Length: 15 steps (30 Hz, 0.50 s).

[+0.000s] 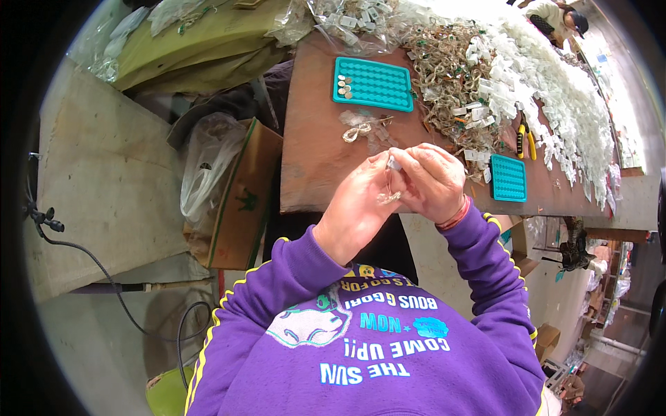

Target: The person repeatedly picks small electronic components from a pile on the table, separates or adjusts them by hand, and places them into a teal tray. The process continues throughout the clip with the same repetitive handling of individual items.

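My left hand (357, 204) and my right hand (435, 179) meet over the near edge of the brown table (312, 156). Their fingertips pinch a small whitish tag (394, 164). From it a thin cord (388, 197) hangs between the palms, ending in a pale loop or tangle; its exact form is too small to tell. Just beyond my hands lies a coiled pale cord (356, 132) beside crumpled clear plastic (378, 125). Farther back is a teal tray (378, 83) with rows of hollows and several small round pieces at its left end.
Tangled brownish cords with tags (444, 83) and a heap of white tags (555, 97) cover the table's right side. Yellow-black pliers (525, 141) and a smaller teal tray (508, 178) lie right. A cardboard box (239, 204) stands left. Another person (551, 17) is at far right.
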Motion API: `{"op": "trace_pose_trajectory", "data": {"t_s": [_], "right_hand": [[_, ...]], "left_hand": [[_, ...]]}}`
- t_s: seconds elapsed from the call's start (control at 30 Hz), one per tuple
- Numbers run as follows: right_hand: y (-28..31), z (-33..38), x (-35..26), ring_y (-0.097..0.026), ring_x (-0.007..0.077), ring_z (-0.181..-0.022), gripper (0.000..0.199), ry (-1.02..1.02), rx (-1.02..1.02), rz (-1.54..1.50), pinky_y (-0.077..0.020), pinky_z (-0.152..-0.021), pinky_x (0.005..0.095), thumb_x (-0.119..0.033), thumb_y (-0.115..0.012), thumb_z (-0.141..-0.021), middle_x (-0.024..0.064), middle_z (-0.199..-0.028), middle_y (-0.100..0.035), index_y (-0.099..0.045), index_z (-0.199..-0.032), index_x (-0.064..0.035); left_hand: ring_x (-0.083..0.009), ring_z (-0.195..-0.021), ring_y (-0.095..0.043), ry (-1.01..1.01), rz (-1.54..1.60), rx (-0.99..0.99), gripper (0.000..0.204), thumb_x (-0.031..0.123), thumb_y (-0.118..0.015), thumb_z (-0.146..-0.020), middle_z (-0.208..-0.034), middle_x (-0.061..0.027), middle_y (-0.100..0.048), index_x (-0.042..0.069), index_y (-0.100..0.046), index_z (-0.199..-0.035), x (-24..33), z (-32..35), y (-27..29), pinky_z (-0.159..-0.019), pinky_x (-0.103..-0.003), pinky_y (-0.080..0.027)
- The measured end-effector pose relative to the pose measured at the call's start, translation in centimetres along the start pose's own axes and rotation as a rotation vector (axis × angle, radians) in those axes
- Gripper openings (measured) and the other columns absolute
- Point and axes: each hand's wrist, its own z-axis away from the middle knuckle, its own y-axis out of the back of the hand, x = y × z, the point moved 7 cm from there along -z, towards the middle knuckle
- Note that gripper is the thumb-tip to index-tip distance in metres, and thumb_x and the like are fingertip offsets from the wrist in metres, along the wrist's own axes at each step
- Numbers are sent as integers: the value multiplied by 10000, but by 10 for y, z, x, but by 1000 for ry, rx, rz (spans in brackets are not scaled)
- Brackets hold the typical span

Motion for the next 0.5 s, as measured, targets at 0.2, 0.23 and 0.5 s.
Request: {"op": "trace_pose_trajectory", "data": {"t_s": [0.2,0.23,0.5], "right_hand": [[5,19,23,-670,302,-836,375,-461,-22,-160,-548,-743,366,-116,-767,-736,126,-1001,-678,-680,-1092,-35],[8,21,35,-673,325,-876,370,-535,0,-158,-546,-764,368,-155,-765,-767,148,-1015,-679,-681,-1109,-43],[-31,16,50,-639,268,-860,78,-362,-304,89,-525,-749,348,-104,-641,-820,82,-899,-629,-667,-885,-71]], "left_hand": [[-189,-990,-651,-233,-373,280,208,173,-537,-997,-1083,-62,-644,49,-550,-1163,27,6,12,-876,-342,-536],[-204,-926,-677,-302,-432,315,196,161,-541,-994,-1037,-67,-655,57,-554,-1160,40,6,14,-855,-349,-546],[-287,-944,-675,-515,-481,182,186,110,-595,-960,-1037,-117,-638,44,-560,-1130,71,2,16,-808,-392,-569]]}}
